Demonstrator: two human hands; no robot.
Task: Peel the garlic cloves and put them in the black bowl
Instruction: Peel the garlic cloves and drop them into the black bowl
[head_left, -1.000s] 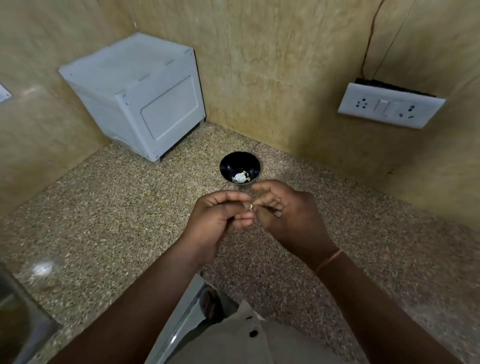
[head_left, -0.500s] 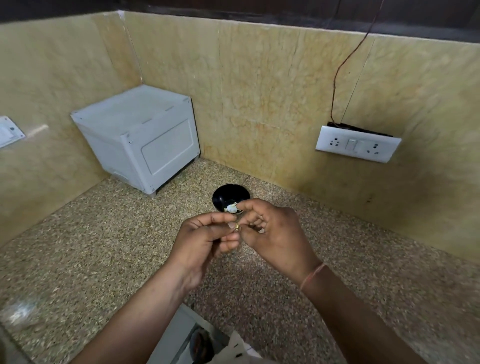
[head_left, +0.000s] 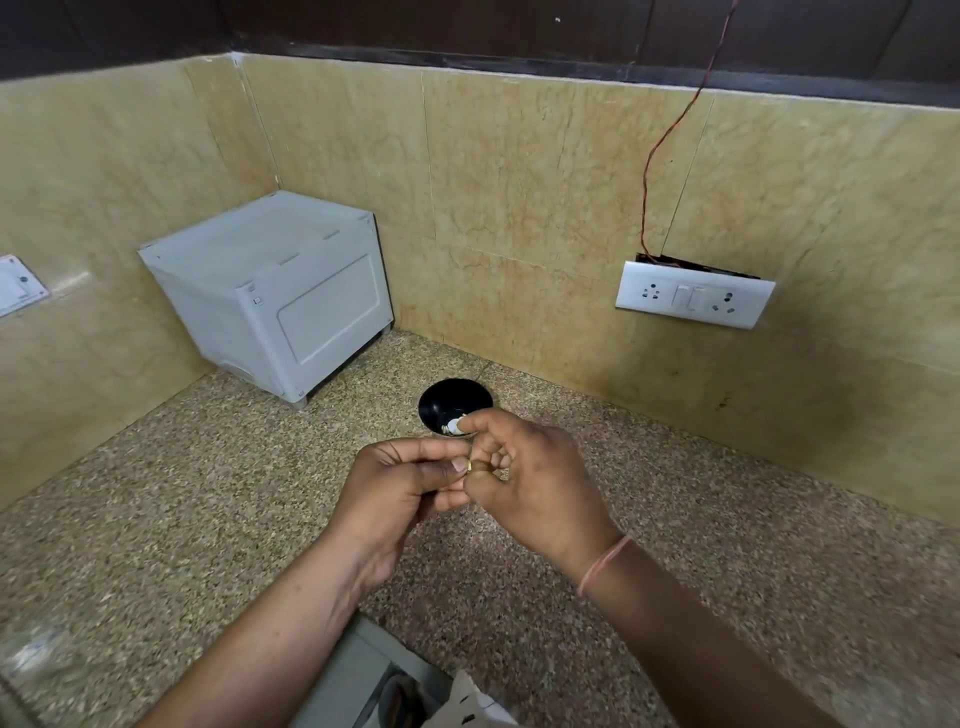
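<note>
A small black bowl (head_left: 447, 400) stands on the speckled counter near the back wall, with pale peeled garlic (head_left: 453, 427) in its near side. Just in front of it my left hand (head_left: 400, 488) and my right hand (head_left: 535, 483) meet above the counter. Between their fingertips they pinch a small garlic clove (head_left: 469, 466), of which only a yellowish sliver shows. My right hand's fingers overlap the bowl's near rim and hide part of it.
A white box-shaped appliance (head_left: 275, 291) stands in the back left corner. A white switch and socket plate (head_left: 693, 295) hangs on the right wall with a red wire (head_left: 670, 124) running up. The granite counter (head_left: 208, 519) spreads around my hands.
The view has tilted upward, so more wall shows and the bowl sits lower in frame. My hands stay together on the clove, close to the bowl.
</note>
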